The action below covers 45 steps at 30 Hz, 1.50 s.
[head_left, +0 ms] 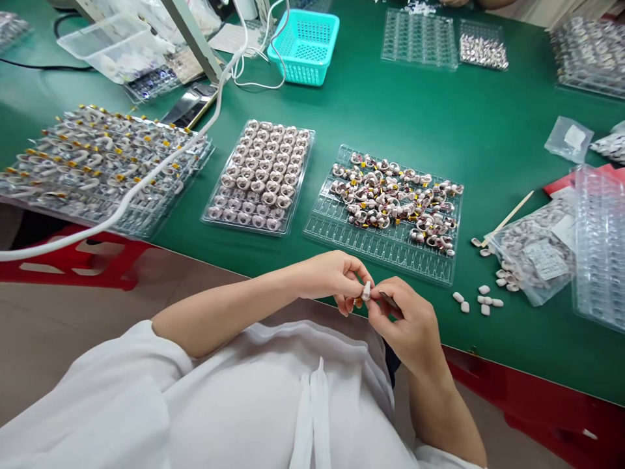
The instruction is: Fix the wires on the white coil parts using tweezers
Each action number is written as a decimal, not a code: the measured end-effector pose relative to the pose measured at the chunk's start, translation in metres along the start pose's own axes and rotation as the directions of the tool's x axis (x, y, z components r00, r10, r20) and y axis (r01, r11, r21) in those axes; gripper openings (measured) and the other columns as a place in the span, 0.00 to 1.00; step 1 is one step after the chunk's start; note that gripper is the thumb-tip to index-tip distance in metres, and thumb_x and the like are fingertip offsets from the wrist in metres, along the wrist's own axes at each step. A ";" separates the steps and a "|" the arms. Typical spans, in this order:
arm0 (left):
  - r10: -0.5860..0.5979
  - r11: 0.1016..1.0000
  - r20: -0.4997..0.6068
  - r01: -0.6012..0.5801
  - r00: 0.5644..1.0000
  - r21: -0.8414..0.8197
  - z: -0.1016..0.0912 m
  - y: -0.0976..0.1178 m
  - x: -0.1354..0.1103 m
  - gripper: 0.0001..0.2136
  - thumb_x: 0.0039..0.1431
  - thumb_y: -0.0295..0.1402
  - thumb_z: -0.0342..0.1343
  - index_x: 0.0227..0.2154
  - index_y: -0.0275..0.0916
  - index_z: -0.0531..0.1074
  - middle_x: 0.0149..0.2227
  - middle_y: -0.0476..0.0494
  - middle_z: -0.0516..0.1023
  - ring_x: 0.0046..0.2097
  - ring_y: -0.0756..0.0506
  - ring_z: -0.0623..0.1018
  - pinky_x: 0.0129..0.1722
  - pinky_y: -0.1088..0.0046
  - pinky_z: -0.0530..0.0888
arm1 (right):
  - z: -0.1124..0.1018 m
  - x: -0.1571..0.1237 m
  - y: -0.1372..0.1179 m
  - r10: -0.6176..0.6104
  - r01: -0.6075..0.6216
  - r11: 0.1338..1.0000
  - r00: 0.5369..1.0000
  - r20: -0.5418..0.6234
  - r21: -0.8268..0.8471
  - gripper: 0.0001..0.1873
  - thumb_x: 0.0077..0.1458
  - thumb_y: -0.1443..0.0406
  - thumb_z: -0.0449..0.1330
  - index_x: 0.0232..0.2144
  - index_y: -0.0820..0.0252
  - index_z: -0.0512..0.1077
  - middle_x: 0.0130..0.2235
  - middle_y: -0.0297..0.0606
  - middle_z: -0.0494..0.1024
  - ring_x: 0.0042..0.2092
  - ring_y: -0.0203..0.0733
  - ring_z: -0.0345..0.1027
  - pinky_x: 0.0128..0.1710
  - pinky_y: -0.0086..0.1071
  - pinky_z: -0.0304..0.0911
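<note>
Between the fingertips of my left hand (342, 280) is a small pale beige plastic part (366, 292), with a bit of orange below it. My right hand (410, 316) is closed around a thin dark tool (389, 299) whose kind I cannot make out. Its thumb and fingertip meet the right side of the plastic part. Just beyond my hands, a clear tray (381, 251) carries a heap of small beige parts (390, 195) with yellow tabs and dark bits. To its left, beige shells (266, 166) sit in rows in another clear tray (209, 212).
Loose beige caps (485, 300) lie to the right, by a filled plastic bag (532, 251) and a wooden stick (510, 217). Stacked trays (97, 169) stand at the left under a white cable (161, 166). A turquoise basket (306, 73) is at the back.
</note>
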<state>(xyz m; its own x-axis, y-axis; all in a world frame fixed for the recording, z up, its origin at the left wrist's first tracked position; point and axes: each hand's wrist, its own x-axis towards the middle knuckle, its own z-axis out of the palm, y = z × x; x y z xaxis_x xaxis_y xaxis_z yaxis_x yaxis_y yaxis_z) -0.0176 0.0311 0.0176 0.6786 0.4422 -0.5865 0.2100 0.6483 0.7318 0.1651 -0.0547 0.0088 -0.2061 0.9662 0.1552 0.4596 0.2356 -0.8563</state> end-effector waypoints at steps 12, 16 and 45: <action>0.405 0.912 -0.132 -0.389 0.905 0.129 0.009 -0.023 -0.002 0.12 0.59 0.31 0.61 0.45 0.33 0.78 0.41 0.39 0.84 0.38 0.46 0.83 0.41 0.69 0.80 | 0.004 0.001 0.005 0.370 -0.350 0.923 0.922 -0.112 0.160 0.10 0.62 0.58 0.60 0.32 0.58 0.73 0.27 0.31 0.71 0.27 0.34 0.59 0.26 0.28 0.56; 0.523 0.833 -0.189 -0.451 0.831 0.319 0.010 -0.030 0.000 0.11 0.59 0.30 0.61 0.45 0.36 0.78 0.42 0.41 0.84 0.42 0.45 0.83 0.44 0.71 0.80 | 0.007 0.002 0.007 0.389 -0.366 0.909 0.917 -0.092 0.199 0.10 0.62 0.58 0.60 0.34 0.58 0.74 0.29 0.32 0.73 0.28 0.34 0.61 0.27 0.28 0.57; 0.544 0.746 -0.102 -0.424 0.833 0.513 0.001 -0.034 0.000 0.04 0.61 0.29 0.57 0.38 0.36 0.74 0.35 0.45 0.81 0.35 0.49 0.81 0.39 0.75 0.78 | 0.006 0.007 0.003 0.368 -0.351 0.900 0.929 -0.019 0.259 0.11 0.61 0.59 0.59 0.31 0.59 0.74 0.27 0.31 0.75 0.26 0.33 0.63 0.27 0.27 0.60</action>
<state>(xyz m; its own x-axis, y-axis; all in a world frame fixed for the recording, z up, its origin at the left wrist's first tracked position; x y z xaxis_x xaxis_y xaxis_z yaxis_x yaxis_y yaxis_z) -0.0240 0.0088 -0.0067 0.6077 0.7841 -0.1260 0.2300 -0.0218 0.9730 0.1603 -0.0482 0.0045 -0.0059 0.9868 -0.1620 0.2625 -0.1548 -0.9524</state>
